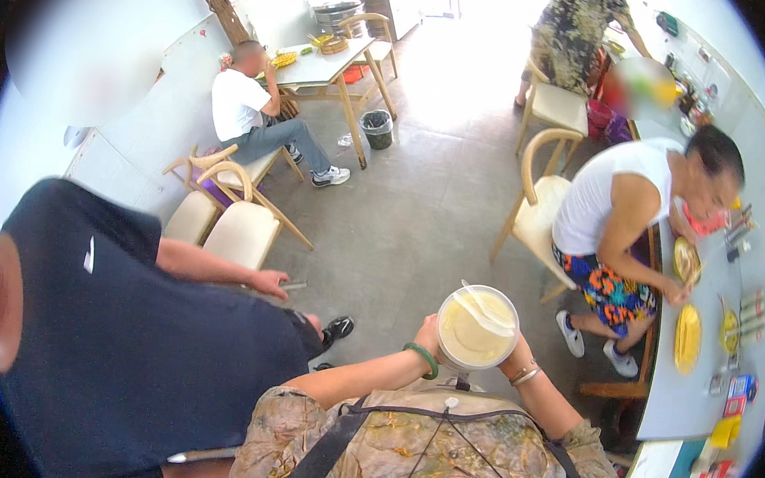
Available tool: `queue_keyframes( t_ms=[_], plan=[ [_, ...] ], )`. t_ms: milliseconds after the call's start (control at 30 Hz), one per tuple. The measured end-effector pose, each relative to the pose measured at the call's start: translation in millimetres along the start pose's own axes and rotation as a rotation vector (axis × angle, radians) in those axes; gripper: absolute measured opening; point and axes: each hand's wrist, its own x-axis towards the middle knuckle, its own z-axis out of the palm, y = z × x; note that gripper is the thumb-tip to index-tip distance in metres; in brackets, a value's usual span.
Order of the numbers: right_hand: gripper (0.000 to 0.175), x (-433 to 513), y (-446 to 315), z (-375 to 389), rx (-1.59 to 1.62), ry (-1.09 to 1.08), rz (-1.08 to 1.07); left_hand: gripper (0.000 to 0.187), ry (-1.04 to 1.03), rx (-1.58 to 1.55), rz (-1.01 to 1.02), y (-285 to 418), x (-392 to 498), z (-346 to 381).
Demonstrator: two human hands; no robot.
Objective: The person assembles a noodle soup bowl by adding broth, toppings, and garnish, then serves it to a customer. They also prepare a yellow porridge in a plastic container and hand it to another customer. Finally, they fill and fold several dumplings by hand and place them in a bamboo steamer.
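Observation:
A round plastic tub with a pale lid [476,337] is held in front of my chest. A translucent white plastic spoon [484,311] rests on top of it. My left hand [430,337], below a green bangle on the wrist, grips the tub's left side. On its right side is my right hand [518,356], with metal bracelets at the wrist. The tub hides most of the fingers of both hands.
A person in dark clothes [145,342] stands close at the left. At the right, a seated person [629,191] eats at a long counter [665,416]. Wooden chairs [241,231], a table [321,72] with another diner and a waste bin [377,131] stand ahead.

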Motion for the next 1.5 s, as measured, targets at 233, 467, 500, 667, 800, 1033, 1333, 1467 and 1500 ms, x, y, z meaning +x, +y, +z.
queue_keyframes(
  t_ms=[233, 467, 500, 667, 800, 1033, 1333, 1467, 1500],
  plan=[
    [0.041, 236, -102, 39, -0.112, -0.119, 0.022, 0.030, 0.062, -0.245, 0.128, 134, 197, -26],
    [0.040, 453, -215, 99, -0.127, -0.145, -0.055, 0.030, 0.018, -0.312, 0.046, 309, 382, -45],
    [0.039, 484, -235, 109, -0.069, -0.157, -0.011, 0.030, 0.045, -0.305, 0.058, 334, 406, -49],
    [0.035, 663, -320, 137, -0.046, -0.167, 0.091, 0.031, 0.048, -0.439, 0.018, 436, 575, -66],
    [0.046, 812, -381, 159, -0.428, -0.316, -0.024, 0.035, -0.012, -0.393, 0.024, 507, 708, -90],
    [0.038, 1047, -504, 246, -0.188, -0.323, 0.238, 0.037, 0.066, -0.599, -0.082, 673, 911, -118],
    [0.041, 1338, -664, 347, -0.150, -0.070, 0.265, 0.033, 0.069, -0.533, 0.025, 910, 1177, -155],
    [0.040, 1493, -730, 373, -1.091, -0.504, -0.357, 0.032, 0.123, -0.533, -0.042, 1023, 1305, -174],
    [0.039, 1528, -742, 375, -1.122, -0.558, -0.436, 0.034, 0.070, -0.490, -0.026, 1040, 1335, -179]
  ],
)
